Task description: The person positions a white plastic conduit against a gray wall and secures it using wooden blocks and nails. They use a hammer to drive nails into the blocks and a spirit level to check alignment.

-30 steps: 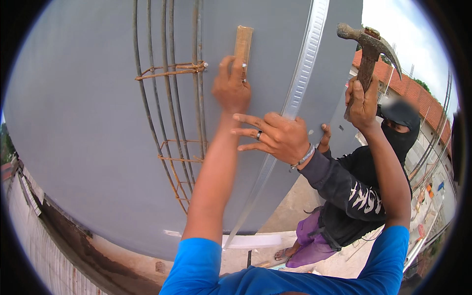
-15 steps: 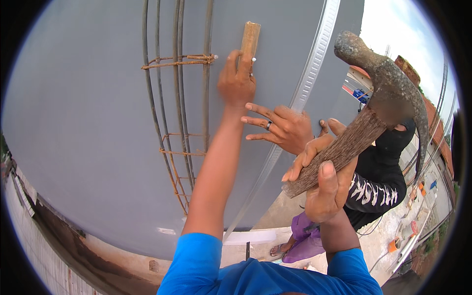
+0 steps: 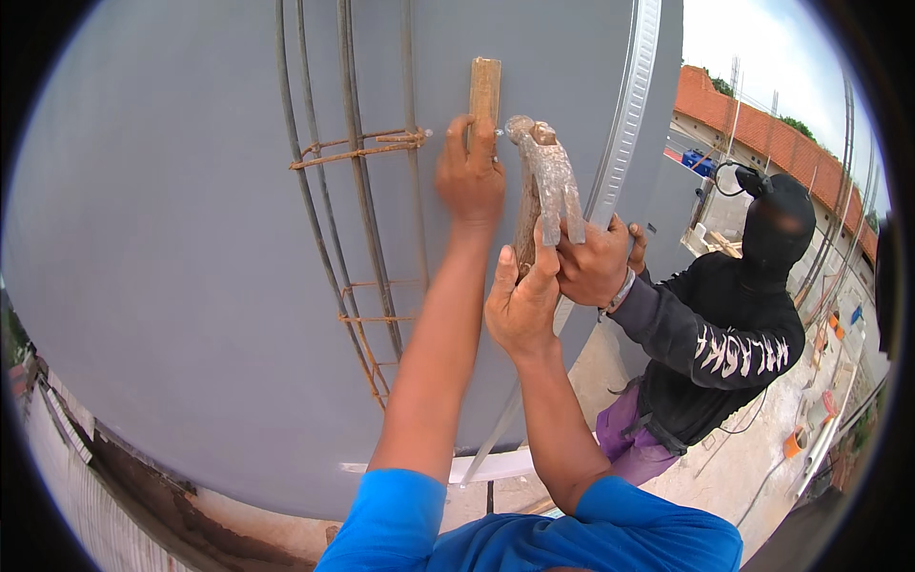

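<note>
My left hand is closed on a short wooden block, pressing it upright against the smooth grey wall. Wrapped around a hammer's wooden handle is my right hand. The worn claw hammer stands head up, its striking face close to the block's right side and its claws pointing down. A small shiny spot shows between block and hammer, too small to name. Just right of the hammer, a co-worker's hand is close to my right hand, in front of a perforated metal strip.
A rebar cage with rusty ties stands against the wall, left of my left hand. The co-worker, in black top and purple trousers, stands close on my right. Beyond lie pale ground with orange buckets and a tiled roof.
The hammer has swung left and away from me, from raised at the right to beside the block. My left hand keeps the block on the wall. The co-worker's spread fingers have drawn back right.
</note>
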{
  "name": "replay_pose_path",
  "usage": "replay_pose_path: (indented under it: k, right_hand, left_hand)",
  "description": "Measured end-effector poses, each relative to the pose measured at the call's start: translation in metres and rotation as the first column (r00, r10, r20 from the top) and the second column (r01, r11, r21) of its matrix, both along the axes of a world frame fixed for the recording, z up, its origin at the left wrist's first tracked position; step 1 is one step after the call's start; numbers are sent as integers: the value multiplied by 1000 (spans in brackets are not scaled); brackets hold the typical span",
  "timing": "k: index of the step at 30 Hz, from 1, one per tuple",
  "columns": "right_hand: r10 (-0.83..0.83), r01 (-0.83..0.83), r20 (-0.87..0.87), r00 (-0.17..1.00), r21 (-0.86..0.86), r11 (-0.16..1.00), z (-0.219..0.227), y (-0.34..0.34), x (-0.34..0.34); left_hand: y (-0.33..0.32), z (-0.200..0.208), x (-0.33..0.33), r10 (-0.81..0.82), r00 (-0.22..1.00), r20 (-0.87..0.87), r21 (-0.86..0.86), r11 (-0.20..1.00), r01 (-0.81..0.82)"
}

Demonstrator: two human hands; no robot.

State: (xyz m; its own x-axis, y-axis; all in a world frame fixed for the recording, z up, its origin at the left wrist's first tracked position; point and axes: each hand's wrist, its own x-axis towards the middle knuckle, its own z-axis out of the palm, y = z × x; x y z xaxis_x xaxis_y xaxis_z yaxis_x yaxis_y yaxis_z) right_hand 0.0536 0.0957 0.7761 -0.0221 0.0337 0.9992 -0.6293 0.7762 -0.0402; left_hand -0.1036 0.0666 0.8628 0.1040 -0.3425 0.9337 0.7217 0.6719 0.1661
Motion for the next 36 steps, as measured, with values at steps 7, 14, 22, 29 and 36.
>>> replay_pose_path:
  k: [7, 14, 22, 29, 36]
  right_hand:
    - [163, -164, -43, 986, -29, 986, 1, -1, 18]
    - [-34, 32, 29, 999, 54, 998, 3, 7, -11]
    - [-31, 21, 137, 990, 72, 997, 11, 10, -13]
    - [148, -119, 175, 973, -163, 979, 1, 4, 14]
    - [118, -112, 199, 973, -40, 993, 0, 9, 21]
  left_hand:
    - [1, 0, -3, 3, 1000, 17, -6, 1000, -2]
    - [-2, -3, -3, 6, 999, 42, -5, 1000, -6]
    - [3, 0, 5, -157, 981, 112, 29, 988, 155]
    - [-2, -2, 1, -213, 977, -30, 68, 974, 215]
    - [0, -2, 2, -251, 968, -24, 97, 963, 252]
